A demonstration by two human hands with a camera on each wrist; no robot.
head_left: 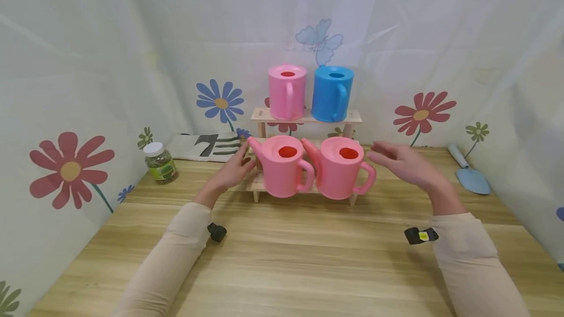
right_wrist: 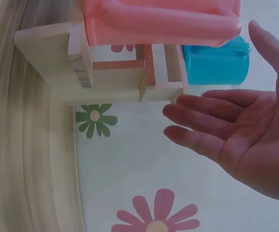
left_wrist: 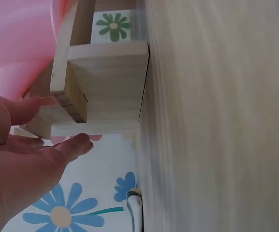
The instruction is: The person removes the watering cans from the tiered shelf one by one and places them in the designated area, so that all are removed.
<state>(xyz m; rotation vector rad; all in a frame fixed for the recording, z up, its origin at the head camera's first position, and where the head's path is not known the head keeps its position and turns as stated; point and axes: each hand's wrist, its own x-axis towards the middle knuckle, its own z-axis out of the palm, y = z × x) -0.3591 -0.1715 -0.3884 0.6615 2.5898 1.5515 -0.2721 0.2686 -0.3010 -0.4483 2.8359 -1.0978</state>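
Two pink watering cans, a left one (head_left: 282, 172) and a right one (head_left: 339, 172), stand side by side on the lower step of a wooden stand (head_left: 304, 115), spouts pointing left. On its upper step are another pink watering can (head_left: 277, 94) and a blue watering can (head_left: 326, 93). My left hand (head_left: 233, 169) is at the stand's left end, beside the left can's spout; its fingers are extended around nothing, and whether they touch the wood I cannot tell. My right hand (head_left: 403, 163), palm inward and fingers straight, hovers right of the right can's handle, apart from it.
On the table (head_left: 282, 268), a lidded jar (head_left: 160, 163) stands at the left, with white-and-dark gloves (head_left: 198, 147) lying behind it. A small trowel (head_left: 472, 180) lies at the right. A flower-printed curtain (head_left: 246, 23) hangs close behind the stand.
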